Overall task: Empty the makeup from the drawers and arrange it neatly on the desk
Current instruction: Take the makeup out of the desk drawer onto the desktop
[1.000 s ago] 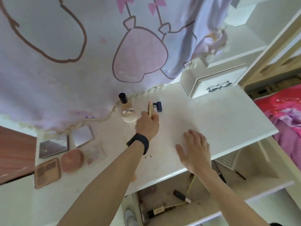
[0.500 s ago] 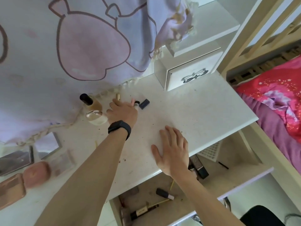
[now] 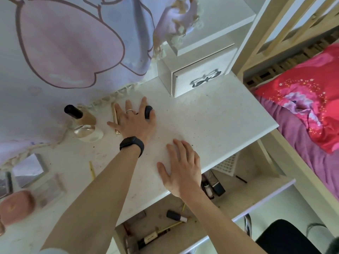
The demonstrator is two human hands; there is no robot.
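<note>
Okay, nearest the camera I see the open drawer (image 3: 256,195) below the surface (image 3: 211,121), and I can count its makeup only in part. There is one dark-capped tube (image 3: 176,216), one labelled dark bottle (image 3: 154,238) and one thin yellow stick (image 3: 170,226). A cluster of dark cases (image 3: 213,186) is half hidden behind the right wrist, so I can't tell how many there are. One white grid tray (image 3: 227,165) sits partly under the surface's edge.

The right hand (image 3: 180,169) lies flat near that edge, fingers straight and released, holding nothing. Beyond it the left hand (image 3: 134,121), with a black wristband (image 3: 132,144) at the wrist, is spread flat too, grasping nothing. One gold tube (image 3: 115,116) runs under its outer fingers. One black lid (image 3: 148,111) shows between forefinger and thumb, with the rest covered.

Just to the left, one black-capped bottle (image 3: 80,116) and one round jar (image 3: 88,132) stand close together. One loose yellow pencil (image 3: 91,168) lies beside the left forearm. At the blurred left border I make out one pink compact (image 3: 17,204), one clear palette (image 3: 49,187) and one mirrored case (image 3: 27,169).

Farthest back sits one small drawer box (image 3: 200,77), closed, with a printed cloth (image 3: 73,43) hanging behind it.
</note>
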